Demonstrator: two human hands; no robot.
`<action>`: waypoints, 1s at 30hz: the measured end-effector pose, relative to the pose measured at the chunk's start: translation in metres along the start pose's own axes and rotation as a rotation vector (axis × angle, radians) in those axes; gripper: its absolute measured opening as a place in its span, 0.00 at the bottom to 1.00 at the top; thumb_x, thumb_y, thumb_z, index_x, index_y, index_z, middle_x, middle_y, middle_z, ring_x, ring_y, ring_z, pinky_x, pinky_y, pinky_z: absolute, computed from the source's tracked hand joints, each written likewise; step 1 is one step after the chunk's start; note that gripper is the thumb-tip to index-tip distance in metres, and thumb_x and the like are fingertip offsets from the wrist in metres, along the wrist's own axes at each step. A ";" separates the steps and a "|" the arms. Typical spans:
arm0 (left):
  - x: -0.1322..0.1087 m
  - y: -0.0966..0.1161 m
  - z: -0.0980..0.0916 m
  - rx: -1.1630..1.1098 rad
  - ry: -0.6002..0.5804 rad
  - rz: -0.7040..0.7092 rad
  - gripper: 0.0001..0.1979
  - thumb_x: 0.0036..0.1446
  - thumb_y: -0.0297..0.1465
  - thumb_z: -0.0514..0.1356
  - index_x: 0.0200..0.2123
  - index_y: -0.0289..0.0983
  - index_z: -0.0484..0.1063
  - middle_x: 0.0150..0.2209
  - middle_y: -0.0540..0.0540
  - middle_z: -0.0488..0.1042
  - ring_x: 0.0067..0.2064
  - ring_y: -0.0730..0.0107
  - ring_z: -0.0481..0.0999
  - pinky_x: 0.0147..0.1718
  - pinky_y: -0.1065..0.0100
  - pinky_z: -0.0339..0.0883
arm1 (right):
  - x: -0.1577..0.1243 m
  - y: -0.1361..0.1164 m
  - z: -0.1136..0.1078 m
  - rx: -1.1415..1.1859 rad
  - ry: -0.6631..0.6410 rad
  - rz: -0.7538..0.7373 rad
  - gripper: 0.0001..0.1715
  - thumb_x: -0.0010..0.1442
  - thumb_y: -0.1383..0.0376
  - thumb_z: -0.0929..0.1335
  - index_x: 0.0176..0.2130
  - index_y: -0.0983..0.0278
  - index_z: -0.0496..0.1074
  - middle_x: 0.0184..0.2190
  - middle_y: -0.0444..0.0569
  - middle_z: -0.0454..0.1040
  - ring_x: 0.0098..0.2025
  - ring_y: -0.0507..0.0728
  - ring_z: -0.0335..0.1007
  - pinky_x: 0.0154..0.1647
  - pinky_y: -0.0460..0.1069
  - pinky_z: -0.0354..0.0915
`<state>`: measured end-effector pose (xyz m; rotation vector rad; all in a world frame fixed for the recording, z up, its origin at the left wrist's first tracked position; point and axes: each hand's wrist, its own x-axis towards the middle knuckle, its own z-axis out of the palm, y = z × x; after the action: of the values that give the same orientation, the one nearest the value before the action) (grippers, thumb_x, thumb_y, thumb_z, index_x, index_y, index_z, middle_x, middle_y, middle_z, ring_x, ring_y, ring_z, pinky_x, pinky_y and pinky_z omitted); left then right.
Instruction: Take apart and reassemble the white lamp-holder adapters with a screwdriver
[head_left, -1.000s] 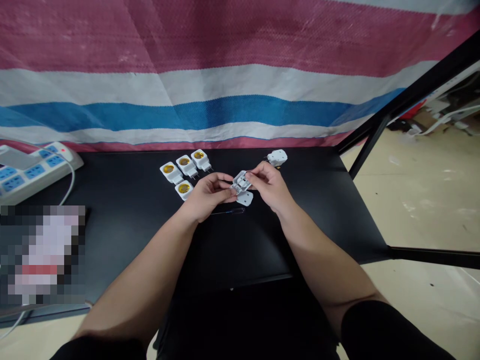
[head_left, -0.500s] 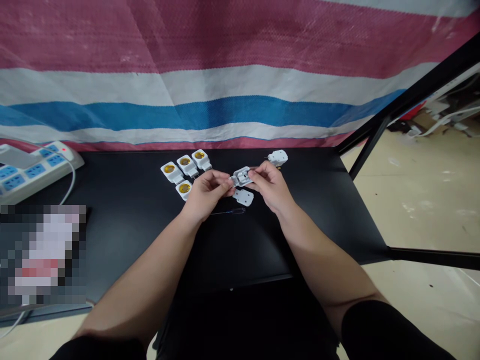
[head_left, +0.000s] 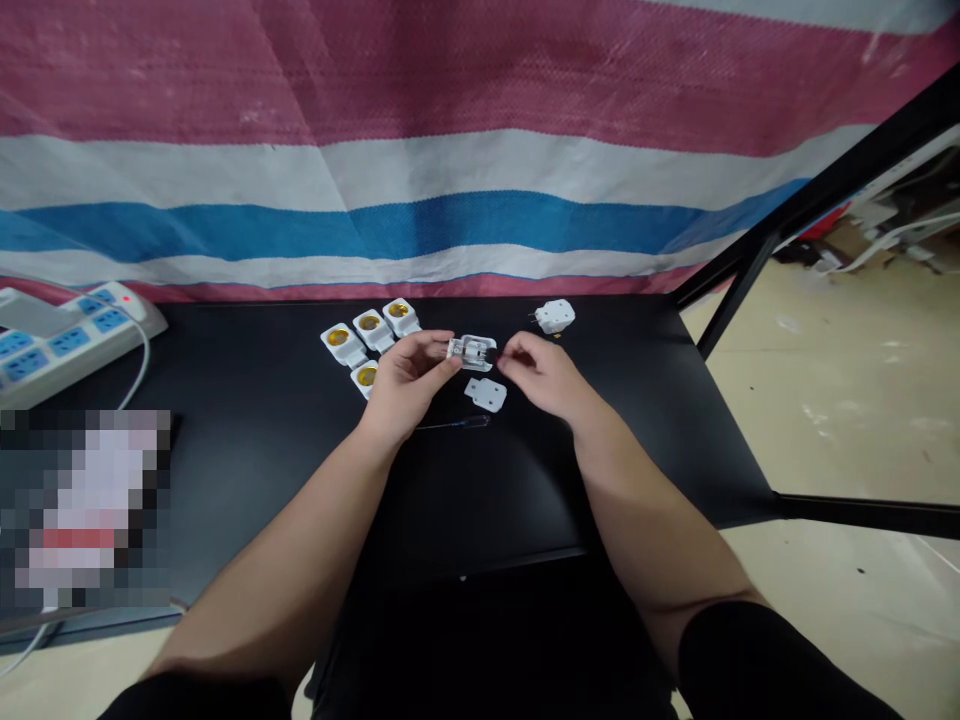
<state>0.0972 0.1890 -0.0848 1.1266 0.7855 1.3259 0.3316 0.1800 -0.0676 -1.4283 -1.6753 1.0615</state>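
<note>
My left hand (head_left: 411, 378) pinches an opened white plug housing (head_left: 475, 352) between thumb and fingers, its hollow side up with small inner parts showing. Just right of it, my right hand (head_left: 541, 368) has thumb and fingertips pressed together; whatever they hold is too small to make out. Below the housing lies a flat white cover (head_left: 486, 393) with small holes. A thin screwdriver (head_left: 469, 422) with a see-through handle rests nearer to me, its shaft partly behind my left hand. Several white plug units (head_left: 343, 343) with yellow round faces stand beyond my left hand.
Another white plug unit (head_left: 556, 315) with prongs lies at the back right of the black table (head_left: 247, 400). On the left are a power strip (head_left: 97, 340) with a cable and a blurred-out object (head_left: 105, 500). A striped sheet (head_left: 450, 225) hangs behind; a black frame post (head_left: 750, 270) stands right.
My right hand has let go of the housing and moved slightly right, apart from it. The housing has turned a little in my left hand, and more of the cover shows.
</note>
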 end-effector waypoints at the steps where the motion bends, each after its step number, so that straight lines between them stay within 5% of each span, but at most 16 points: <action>1: 0.000 0.000 0.000 -0.006 0.011 0.007 0.20 0.53 0.34 0.83 0.48 0.40 0.86 0.39 0.48 0.85 0.43 0.69 0.86 0.50 0.67 0.82 | -0.002 -0.002 -0.002 -0.110 -0.075 -0.049 0.09 0.66 0.58 0.76 0.39 0.58 0.75 0.37 0.45 0.79 0.34 0.55 0.72 0.38 0.54 0.70; 4: 0.000 -0.001 0.000 -0.020 0.032 -0.026 0.22 0.53 0.35 0.83 0.48 0.39 0.84 0.39 0.48 0.84 0.42 0.69 0.85 0.48 0.67 0.83 | -0.009 -0.009 0.001 -0.339 -0.227 -0.152 0.16 0.59 0.61 0.82 0.45 0.58 0.79 0.46 0.49 0.78 0.43 0.59 0.75 0.45 0.55 0.71; 10: -0.001 0.000 -0.001 -0.015 0.107 -0.167 0.23 0.54 0.37 0.82 0.48 0.38 0.80 0.41 0.49 0.81 0.44 0.68 0.85 0.48 0.65 0.85 | -0.012 -0.015 0.010 -0.451 -0.235 -0.178 0.13 0.62 0.67 0.79 0.47 0.58 0.79 0.47 0.49 0.78 0.47 0.62 0.77 0.51 0.57 0.71; 16: 0.000 -0.004 -0.002 0.078 0.126 -0.264 0.20 0.57 0.36 0.79 0.47 0.37 0.76 0.40 0.47 0.82 0.42 0.68 0.85 0.45 0.66 0.84 | -0.010 -0.010 0.002 -0.511 -0.157 -0.169 0.18 0.60 0.71 0.77 0.49 0.57 0.80 0.48 0.50 0.78 0.51 0.64 0.78 0.57 0.59 0.72; 20: 0.001 -0.012 -0.006 0.206 0.114 -0.276 0.18 0.58 0.34 0.77 0.46 0.37 0.76 0.40 0.47 0.83 0.40 0.66 0.85 0.45 0.63 0.82 | -0.011 -0.006 -0.014 -0.524 -0.155 -0.134 0.19 0.56 0.73 0.76 0.46 0.58 0.79 0.43 0.49 0.78 0.47 0.63 0.77 0.50 0.58 0.71; 24: 0.000 -0.018 -0.011 0.321 0.063 -0.272 0.16 0.58 0.34 0.76 0.46 0.37 0.77 0.42 0.44 0.84 0.44 0.62 0.86 0.49 0.59 0.80 | -0.012 -0.006 -0.036 -0.415 -0.003 -0.113 0.17 0.53 0.72 0.76 0.43 0.58 0.78 0.40 0.48 0.79 0.40 0.61 0.75 0.44 0.56 0.71; 27: 0.000 -0.019 -0.013 0.397 0.019 -0.254 0.16 0.59 0.36 0.75 0.46 0.37 0.78 0.43 0.42 0.85 0.43 0.61 0.85 0.48 0.58 0.80 | -0.011 -0.007 -0.036 -0.291 0.057 -0.236 0.15 0.56 0.70 0.75 0.44 0.58 0.78 0.42 0.48 0.81 0.40 0.60 0.76 0.45 0.57 0.73; 30: -0.001 -0.016 -0.014 0.458 -0.028 -0.242 0.16 0.60 0.38 0.75 0.46 0.37 0.78 0.43 0.41 0.86 0.42 0.61 0.85 0.47 0.57 0.80 | -0.008 -0.007 -0.019 -0.243 0.056 -0.403 0.17 0.59 0.71 0.75 0.48 0.57 0.79 0.49 0.50 0.82 0.49 0.62 0.79 0.53 0.59 0.75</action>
<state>0.0893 0.1925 -0.1043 1.3515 1.2034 0.9486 0.3468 0.1745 -0.0533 -1.1765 -1.9939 0.6066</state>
